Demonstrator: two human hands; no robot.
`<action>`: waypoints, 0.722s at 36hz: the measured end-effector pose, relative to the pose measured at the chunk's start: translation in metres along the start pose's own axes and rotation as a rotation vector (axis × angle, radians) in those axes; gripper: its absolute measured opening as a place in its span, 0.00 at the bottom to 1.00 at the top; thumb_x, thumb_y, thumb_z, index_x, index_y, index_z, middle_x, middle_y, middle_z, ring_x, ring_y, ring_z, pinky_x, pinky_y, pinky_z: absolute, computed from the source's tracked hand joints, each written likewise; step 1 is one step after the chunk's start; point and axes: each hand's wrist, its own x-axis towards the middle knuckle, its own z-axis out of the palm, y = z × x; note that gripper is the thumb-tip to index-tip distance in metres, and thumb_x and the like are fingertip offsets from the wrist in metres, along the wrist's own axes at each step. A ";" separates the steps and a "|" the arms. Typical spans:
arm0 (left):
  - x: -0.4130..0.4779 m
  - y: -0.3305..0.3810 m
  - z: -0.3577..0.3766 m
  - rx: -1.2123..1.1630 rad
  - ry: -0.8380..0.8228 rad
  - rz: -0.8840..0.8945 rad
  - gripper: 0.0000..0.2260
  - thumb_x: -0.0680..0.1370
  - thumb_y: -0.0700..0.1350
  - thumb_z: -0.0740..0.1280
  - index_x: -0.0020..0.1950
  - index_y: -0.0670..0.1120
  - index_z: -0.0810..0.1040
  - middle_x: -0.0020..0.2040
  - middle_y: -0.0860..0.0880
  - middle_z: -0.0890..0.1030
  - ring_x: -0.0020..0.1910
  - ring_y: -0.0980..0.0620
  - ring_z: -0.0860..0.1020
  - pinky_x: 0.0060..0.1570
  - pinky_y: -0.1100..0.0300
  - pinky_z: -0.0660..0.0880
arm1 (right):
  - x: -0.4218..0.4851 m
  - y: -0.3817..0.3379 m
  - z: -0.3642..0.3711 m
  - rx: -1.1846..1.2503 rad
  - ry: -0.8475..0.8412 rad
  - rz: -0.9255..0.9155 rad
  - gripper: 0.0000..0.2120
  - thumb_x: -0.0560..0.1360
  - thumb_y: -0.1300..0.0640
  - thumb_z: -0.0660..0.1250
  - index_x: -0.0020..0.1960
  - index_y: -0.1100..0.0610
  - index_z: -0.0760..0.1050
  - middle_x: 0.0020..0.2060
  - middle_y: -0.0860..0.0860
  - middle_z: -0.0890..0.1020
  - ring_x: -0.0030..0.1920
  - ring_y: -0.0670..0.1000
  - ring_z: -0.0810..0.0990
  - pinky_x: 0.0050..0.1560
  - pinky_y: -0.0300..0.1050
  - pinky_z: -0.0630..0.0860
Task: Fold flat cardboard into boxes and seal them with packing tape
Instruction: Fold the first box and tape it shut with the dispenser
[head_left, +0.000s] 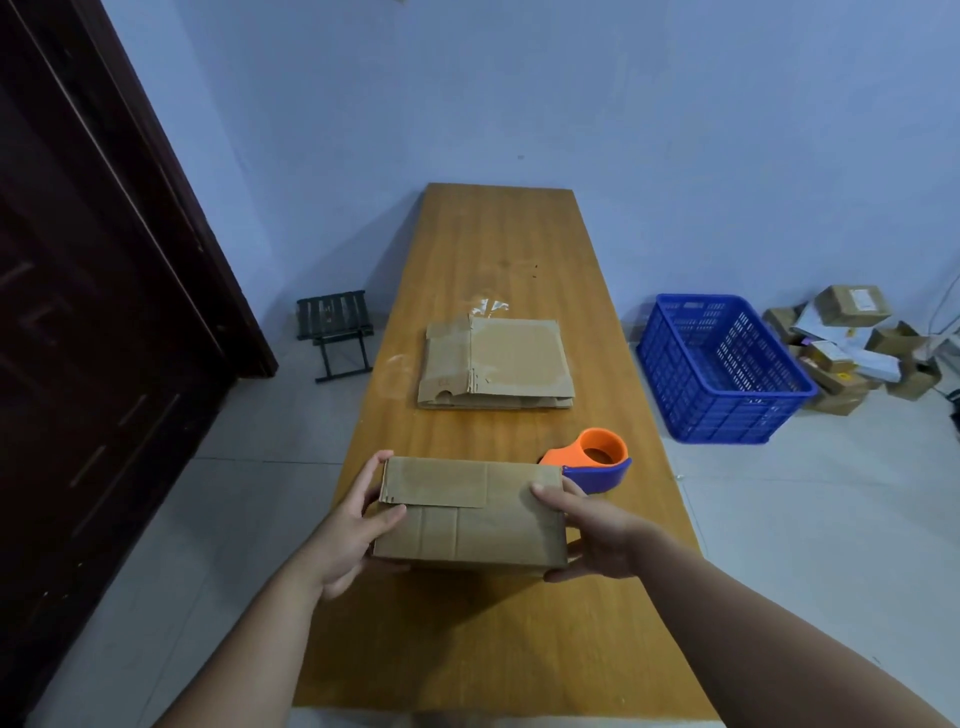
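A folded brown cardboard box is held just above the near part of the wooden table. My left hand grips its left end, fingers over the top edge and thumb on the front face. My right hand grips its right end, thumb on top and fingers underneath. Behind the box's right corner lies an orange and blue tape dispenser. Further back, a stack of flat cardboard rests on the table's middle.
A blue plastic crate stands on the floor right of the table, with a pile of boxes and parcels beyond it. A small dark folding stool sits left of the table. A dark door fills the left side.
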 end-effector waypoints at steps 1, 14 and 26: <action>-0.003 -0.002 0.001 0.011 0.007 0.014 0.31 0.69 0.48 0.73 0.64 0.72 0.63 0.68 0.51 0.66 0.61 0.40 0.71 0.43 0.46 0.79 | 0.000 0.002 0.001 -0.007 0.001 0.006 0.31 0.67 0.40 0.74 0.66 0.38 0.64 0.63 0.53 0.67 0.60 0.63 0.72 0.47 0.58 0.81; -0.015 -0.020 -0.005 0.085 0.059 0.096 0.24 0.72 0.51 0.66 0.59 0.77 0.64 0.62 0.62 0.67 0.60 0.53 0.71 0.49 0.56 0.77 | 0.009 0.024 -0.002 0.418 0.039 0.095 0.50 0.61 0.23 0.62 0.77 0.39 0.49 0.76 0.61 0.53 0.72 0.73 0.54 0.54 0.78 0.67; -0.023 -0.028 -0.005 0.274 0.136 0.201 0.27 0.74 0.52 0.63 0.61 0.81 0.57 0.68 0.60 0.62 0.66 0.56 0.64 0.65 0.44 0.69 | 0.017 0.026 0.015 0.277 0.125 0.360 0.41 0.60 0.42 0.76 0.67 0.58 0.67 0.61 0.67 0.74 0.59 0.68 0.74 0.49 0.63 0.77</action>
